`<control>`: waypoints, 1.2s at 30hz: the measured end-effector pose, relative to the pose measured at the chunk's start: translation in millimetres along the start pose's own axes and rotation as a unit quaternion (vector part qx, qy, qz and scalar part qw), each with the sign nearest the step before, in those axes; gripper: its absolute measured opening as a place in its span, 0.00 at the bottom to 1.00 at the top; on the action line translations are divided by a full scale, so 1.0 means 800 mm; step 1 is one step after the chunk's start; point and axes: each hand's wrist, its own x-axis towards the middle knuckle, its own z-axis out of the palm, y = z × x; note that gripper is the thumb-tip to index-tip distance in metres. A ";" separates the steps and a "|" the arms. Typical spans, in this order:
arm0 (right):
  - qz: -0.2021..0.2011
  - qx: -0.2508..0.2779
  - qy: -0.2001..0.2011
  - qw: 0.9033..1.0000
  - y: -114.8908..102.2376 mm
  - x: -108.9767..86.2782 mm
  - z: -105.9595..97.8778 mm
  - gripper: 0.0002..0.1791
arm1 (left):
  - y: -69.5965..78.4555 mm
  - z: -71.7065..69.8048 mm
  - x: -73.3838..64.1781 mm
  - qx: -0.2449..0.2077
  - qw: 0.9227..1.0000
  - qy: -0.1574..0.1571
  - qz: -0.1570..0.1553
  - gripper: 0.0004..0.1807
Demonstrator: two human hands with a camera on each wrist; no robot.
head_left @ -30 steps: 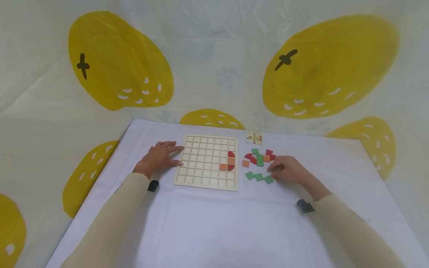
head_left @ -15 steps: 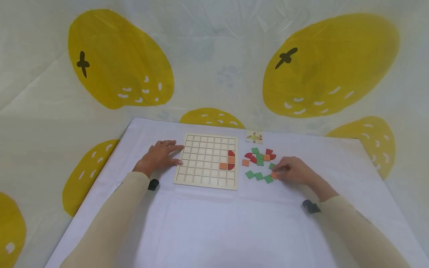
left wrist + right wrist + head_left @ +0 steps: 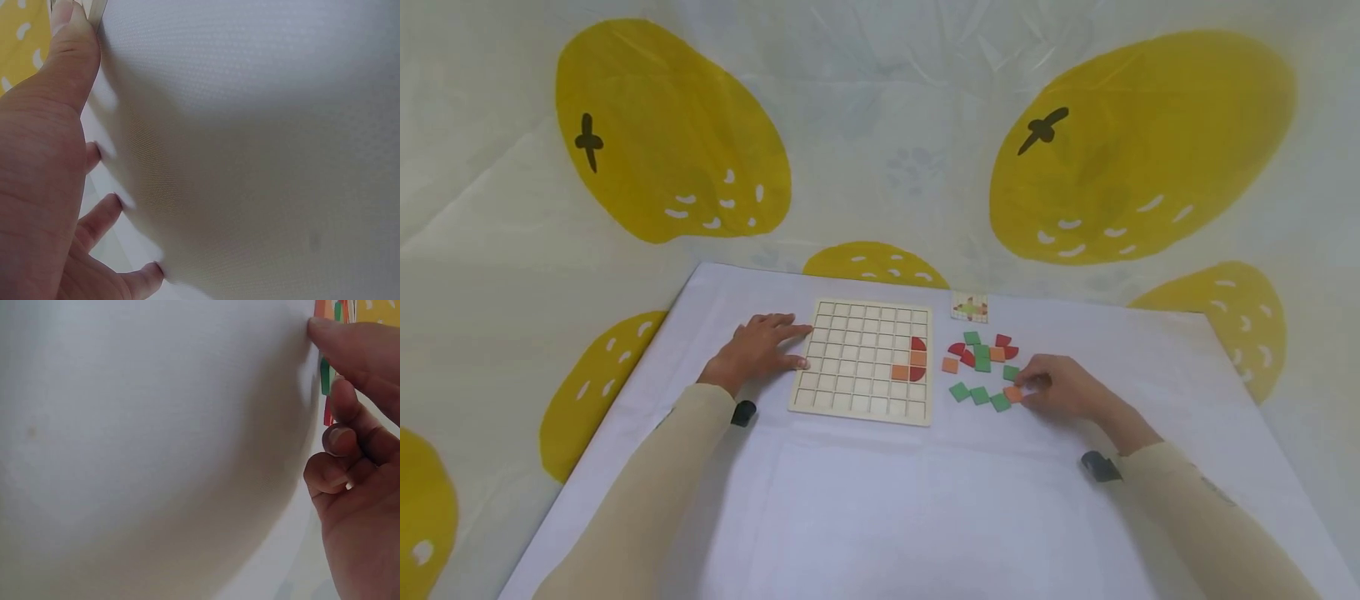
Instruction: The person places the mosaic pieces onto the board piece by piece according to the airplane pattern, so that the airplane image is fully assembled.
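Resting our left hand (image 3: 760, 346), fingers spread, against the board (image 3: 862, 363), we've got our right hand (image 3: 1062, 387) out, thumb and index apart, thumb touching an orange tile (image 3: 1013, 394).

The pale gridded board (image 3: 847, 367) lay flat, four cells filled; right of it, an orange square tile (image 3: 1013, 394) lay flat.

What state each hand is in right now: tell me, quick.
Left hand: open, thumb and index finger touching the grid board.
Right hand: fingers curled, thumb at an orange square tile; whether it's gripped cannot be told.
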 end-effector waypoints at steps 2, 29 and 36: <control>-0.003 -0.006 0.000 1.000 -0.002 -0.001 0.001 0.15 | 0.001 -0.001 -0.001 -0.001 1.000 0.002 0.002 0.43; -0.052 0.044 0.011 0.998 -0.058 0.009 0.011 0.13 | 0.000 0.001 0.002 0.003 1.000 -0.003 -0.008 0.42; -0.081 0.048 0.017 0.995 -0.076 0.020 0.018 0.13 | 0.000 0.001 0.003 0.000 1.000 -0.004 -0.009 0.41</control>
